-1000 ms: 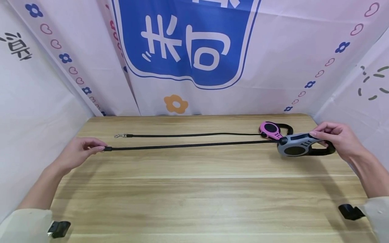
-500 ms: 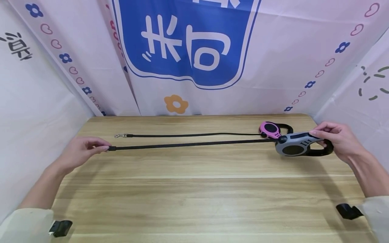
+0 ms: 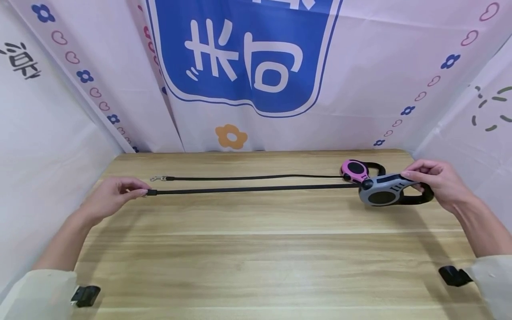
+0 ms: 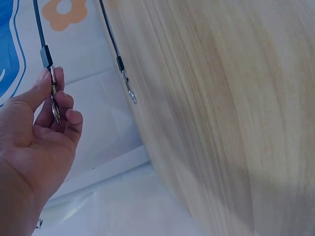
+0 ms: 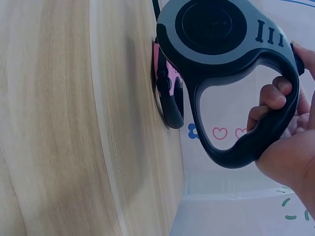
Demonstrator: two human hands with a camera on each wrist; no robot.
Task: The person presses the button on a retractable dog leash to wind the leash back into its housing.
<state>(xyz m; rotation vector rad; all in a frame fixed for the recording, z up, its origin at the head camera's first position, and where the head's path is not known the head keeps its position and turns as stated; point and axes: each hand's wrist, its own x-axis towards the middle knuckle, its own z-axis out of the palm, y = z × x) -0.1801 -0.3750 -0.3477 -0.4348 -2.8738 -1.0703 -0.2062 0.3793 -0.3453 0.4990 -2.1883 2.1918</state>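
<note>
Head view: we see the left hand [image 3: 114,198] pinching, between thumb and fingers, the end of a black strap [image 3: 256,188] above the worktop's [image 3: 256,258] far left corner. The strap runs in a nearly straight line to the grey casing [image 3: 380,196] of a retractable leash and goes into its nose. The right hand [image 3: 438,182] grips that casing by its black handle near the right edge. Just behind it, by the far right corner, lies a pink casing [image 3: 354,168]; its thin black cord [image 3: 256,178] leads along the far edge to a silver hook [image 3: 156,178] near the far left corner. On the cloth [image 3: 380,89] behind, a blue shield [image 3: 240,22] carries large white characters that we cannot read with certainty.

Left wrist view: we find a metal clip [image 4: 55,101] at the strap's end, held between thumb and fingers and raised off the worktop; the silver hook rests at the far edge.

Right wrist view: the fingers pass through the handle loop and curl round it. We make out three bone-shaped marks [image 5: 270,33] on the grey casing, which hangs above the worktop, with the pink casing lying beyond.
</note>
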